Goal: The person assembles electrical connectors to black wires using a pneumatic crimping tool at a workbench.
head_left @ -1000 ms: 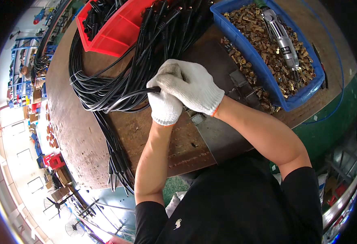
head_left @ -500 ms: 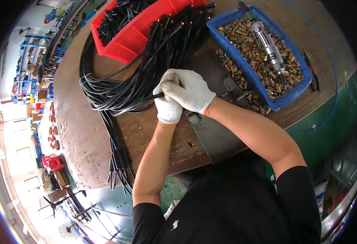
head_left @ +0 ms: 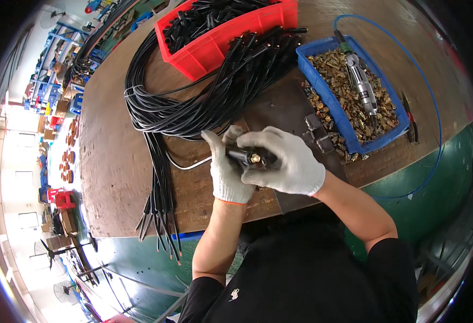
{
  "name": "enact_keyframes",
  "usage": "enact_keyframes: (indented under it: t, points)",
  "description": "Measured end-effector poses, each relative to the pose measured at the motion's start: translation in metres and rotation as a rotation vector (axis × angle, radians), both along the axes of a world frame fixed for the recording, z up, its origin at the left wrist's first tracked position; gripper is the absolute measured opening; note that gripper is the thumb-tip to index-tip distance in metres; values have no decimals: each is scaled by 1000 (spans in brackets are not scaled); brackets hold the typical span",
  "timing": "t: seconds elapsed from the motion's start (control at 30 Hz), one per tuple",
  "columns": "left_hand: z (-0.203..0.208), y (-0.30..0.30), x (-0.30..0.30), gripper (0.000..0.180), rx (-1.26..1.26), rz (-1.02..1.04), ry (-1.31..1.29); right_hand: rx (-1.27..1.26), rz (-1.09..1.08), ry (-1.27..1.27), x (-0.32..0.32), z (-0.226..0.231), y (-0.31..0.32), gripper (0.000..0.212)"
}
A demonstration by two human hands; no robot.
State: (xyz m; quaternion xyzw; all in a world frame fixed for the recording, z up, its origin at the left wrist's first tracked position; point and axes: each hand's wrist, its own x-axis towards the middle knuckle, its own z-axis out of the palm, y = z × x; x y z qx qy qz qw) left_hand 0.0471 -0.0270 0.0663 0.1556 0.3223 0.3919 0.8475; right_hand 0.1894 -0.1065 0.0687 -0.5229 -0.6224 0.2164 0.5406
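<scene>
One brown workbench (head_left: 113, 177) spans my head view; for directions, I take the gloved hands as dial centre. On it, I locate a bundle of black cables (head_left: 177, 116) at 10 o'clock, with loose ends overhanging the bench edge at 8. A red bin (head_left: 215, 55) of black parts sits between 11 and 12, a blue tray (head_left: 328, 102) at 2.

Right hand (head_left: 293, 161): thumb and fingers are apart, curved around the workpiece; I cannot confirm contact. Left hand (head_left: 231, 175): the thumb stands away; I cannot tell whether the fingers are clamped.

A metal power driver (head_left: 359, 81) lies in the tray. Pliers (head_left: 410, 116) rest just beside it, between 2 and 3. The workpiece, a black connector (head_left: 239, 155), is at dial centre between both hands, its brass-coloured tip (head_left: 255, 158) facing me.
</scene>
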Motion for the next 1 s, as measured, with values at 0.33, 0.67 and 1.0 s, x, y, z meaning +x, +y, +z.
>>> enact_keyframes:
  t: [0.33, 0.67, 1.0]
  points:
    - [-34, 3, -11, 58, -157, -187, -380, 134, -138, -229, -22, 1, 6, 36]
    - [-37, 6, -10, 61, -182, -192, -428, 189, -75, -386, -26, 4, 2, 45]
    - [-29, 11, -13, 74, 139, -239, -472, 274, 7, -427, -24, 6, -3, 57]
